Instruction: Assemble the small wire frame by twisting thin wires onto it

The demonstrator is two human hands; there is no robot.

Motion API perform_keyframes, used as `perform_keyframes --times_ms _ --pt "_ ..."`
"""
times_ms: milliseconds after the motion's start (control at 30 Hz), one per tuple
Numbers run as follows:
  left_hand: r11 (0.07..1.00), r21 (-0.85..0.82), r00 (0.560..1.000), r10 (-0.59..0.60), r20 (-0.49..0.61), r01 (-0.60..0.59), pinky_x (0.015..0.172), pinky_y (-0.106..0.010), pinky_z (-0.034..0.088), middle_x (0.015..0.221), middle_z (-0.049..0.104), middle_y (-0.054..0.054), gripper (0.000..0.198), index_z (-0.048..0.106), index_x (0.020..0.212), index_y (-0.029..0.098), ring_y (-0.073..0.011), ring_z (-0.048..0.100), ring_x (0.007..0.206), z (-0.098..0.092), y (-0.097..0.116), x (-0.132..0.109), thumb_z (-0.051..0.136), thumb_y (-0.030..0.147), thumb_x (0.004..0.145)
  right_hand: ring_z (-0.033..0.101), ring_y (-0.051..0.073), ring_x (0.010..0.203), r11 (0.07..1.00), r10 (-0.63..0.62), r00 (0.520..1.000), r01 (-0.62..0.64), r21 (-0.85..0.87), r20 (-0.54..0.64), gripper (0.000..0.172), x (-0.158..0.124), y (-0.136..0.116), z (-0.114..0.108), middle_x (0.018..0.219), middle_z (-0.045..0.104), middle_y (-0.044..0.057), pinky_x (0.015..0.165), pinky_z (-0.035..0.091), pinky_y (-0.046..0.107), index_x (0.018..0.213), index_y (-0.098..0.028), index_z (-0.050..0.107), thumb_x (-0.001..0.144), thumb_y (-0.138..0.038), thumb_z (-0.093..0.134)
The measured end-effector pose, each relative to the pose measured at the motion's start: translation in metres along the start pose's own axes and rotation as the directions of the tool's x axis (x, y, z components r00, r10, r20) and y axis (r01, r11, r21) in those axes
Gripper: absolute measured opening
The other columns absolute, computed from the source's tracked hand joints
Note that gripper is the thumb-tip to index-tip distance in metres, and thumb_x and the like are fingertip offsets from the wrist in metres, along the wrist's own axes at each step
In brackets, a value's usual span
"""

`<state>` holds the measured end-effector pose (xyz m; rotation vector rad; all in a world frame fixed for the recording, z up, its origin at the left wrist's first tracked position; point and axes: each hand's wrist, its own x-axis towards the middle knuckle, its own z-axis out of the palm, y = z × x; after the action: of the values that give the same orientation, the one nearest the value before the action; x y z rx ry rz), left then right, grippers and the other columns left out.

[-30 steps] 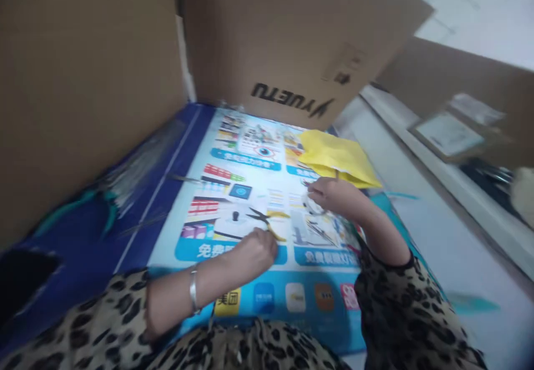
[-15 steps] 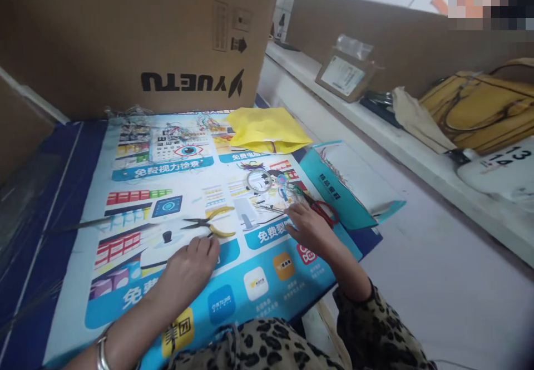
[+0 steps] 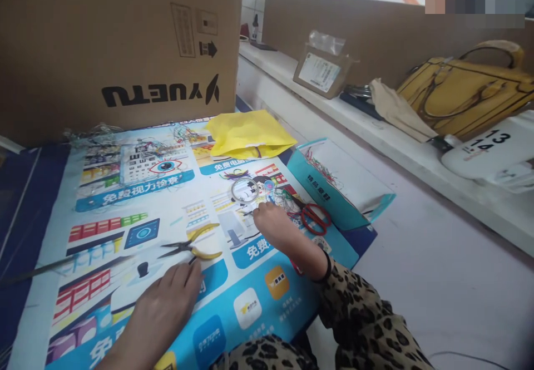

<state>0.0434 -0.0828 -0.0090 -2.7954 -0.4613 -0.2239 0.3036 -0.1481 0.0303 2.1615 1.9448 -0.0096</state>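
Note:
My left hand [image 3: 164, 303] lies flat on a printed blue poster [image 3: 125, 231], fingers stretched out, fingertips just short of yellow-handled pliers [image 3: 192, 245]. My right hand [image 3: 273, 226] reaches forward with fingers curled down over small bits of coloured wire beside a clear tape ring [image 3: 245, 190]; what the fingers hold is hidden. Red-handled scissors [image 3: 312, 217] lie just right of that hand. A yellow bag [image 3: 248, 132] rests at the far edge of the poster.
A big brown carton marked YUETU [image 3: 125, 42] stands behind the poster. An open teal box [image 3: 342, 183] lies to the right. A ledge [image 3: 375, 125] carries a small parcel [image 3: 321, 69], a yellow handbag [image 3: 463, 94] and a white numbered item [image 3: 488, 150]. Thin metal rods [image 3: 62, 261] lie left.
The view swung right and steadied. My right hand moved from near the scissors forward to the wires by the tape ring. My left hand slid back slightly from the pliers.

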Motion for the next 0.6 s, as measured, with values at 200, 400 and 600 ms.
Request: perform_keyframes --times_ms 200,400,600 --pt "1.0 -0.004 1.0 0.006 0.0 -0.006 0.064 -0.031 0.05 0.093 0.062 -0.01 0.029 0.061 0.108 0.016 -0.0224 0.059 0.083 -0.002 -0.002 0.0 0.047 0.011 0.082 0.057 0.026 0.079 0.998 0.057 0.998 -0.058 0.013 0.031 0.021 -0.005 -0.019 -0.002 0.083 0.059 0.019 0.059 0.042 0.032 0.085 -0.007 0.058 0.075 0.001 0.041" --pt "1.0 0.005 1.0 0.012 -0.029 -0.012 0.06 -0.031 0.049 0.093 0.062 -0.01 0.028 0.061 0.107 0.015 -0.0225 0.06 0.079 -0.002 -0.003 0.0 0.05 0.013 0.082 0.059 0.023 0.079 0.993 0.039 0.997 -0.046 0.11 0.061 0.019 -0.001 -0.01 0.0 0.085 0.062 0.015 0.059 0.042 0.028 0.086 -0.011 0.058 0.074 -0.006 0.045" --pt "1.0 0.013 0.999 -0.015 -0.049 0.016 0.058 -0.03 0.049 0.085 0.062 -0.008 0.025 0.063 0.102 0.016 -0.0209 0.06 0.074 -0.004 -0.001 0.005 0.052 0.013 0.081 0.06 0.021 0.074 0.966 0.098 0.993 -0.11 0.234 0.059 0.017 0.002 0.004 0.004 0.086 0.064 0.013 0.059 0.039 0.026 0.086 -0.012 0.058 0.072 -0.014 0.048"
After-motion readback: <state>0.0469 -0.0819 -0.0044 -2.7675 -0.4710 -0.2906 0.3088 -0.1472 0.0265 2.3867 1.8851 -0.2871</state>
